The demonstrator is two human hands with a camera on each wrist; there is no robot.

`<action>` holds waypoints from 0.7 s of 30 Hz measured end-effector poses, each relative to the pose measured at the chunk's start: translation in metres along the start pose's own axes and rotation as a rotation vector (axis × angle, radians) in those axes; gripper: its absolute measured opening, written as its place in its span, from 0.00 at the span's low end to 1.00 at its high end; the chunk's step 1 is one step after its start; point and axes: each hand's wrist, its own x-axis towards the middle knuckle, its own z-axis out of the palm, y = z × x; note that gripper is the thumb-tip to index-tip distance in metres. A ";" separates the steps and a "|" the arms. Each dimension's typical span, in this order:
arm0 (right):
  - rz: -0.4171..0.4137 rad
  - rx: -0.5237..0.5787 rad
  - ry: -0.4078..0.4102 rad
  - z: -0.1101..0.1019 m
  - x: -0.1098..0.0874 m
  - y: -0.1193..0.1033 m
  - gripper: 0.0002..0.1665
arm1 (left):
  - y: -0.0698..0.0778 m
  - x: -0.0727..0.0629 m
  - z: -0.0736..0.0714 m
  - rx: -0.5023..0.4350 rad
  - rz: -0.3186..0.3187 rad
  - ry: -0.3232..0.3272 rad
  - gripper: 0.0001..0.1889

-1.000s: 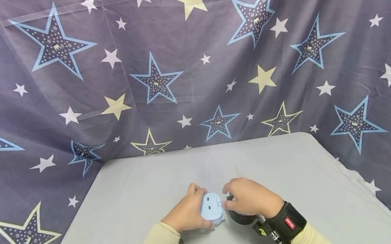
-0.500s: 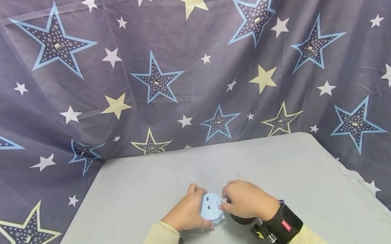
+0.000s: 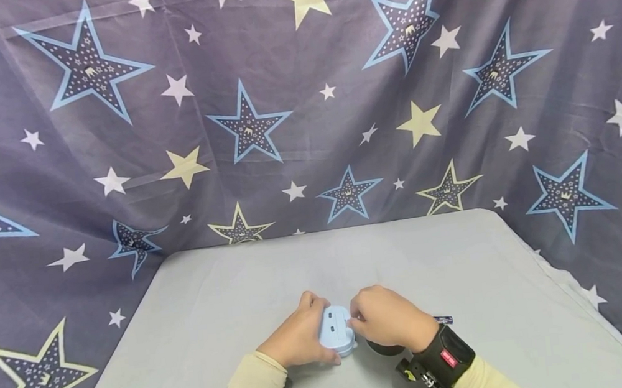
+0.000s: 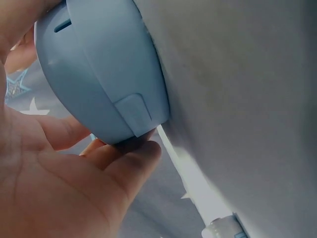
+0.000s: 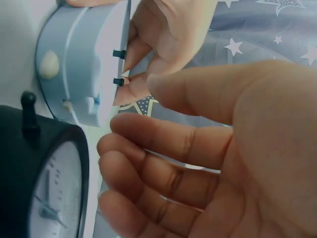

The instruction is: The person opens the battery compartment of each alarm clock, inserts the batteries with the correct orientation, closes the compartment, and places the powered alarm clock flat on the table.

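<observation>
Clasped by the left hand, a pale blue case rests on the table; the right hand, thumb and bent fingers apart, is just beside it, near a black clock.

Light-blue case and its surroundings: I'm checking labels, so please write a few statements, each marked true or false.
1. The left hand holds the light-blue case. True.
2. The black clock has a pale dial. True.
3. In the head view, the clock is left of the case. False; it is to the right.
4. A black strap circles the right wrist. True.
5. The sleeves are black. False; the sleeves are pale yellow.
</observation>
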 end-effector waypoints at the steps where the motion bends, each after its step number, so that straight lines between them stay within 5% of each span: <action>1: 0.007 0.002 0.005 0.001 0.000 0.000 0.13 | 0.000 0.000 0.000 0.001 0.001 -0.001 0.57; 21: 0.170 -0.033 0.103 0.017 0.003 -0.010 0.18 | 0.004 0.000 -0.003 0.145 0.046 0.054 0.54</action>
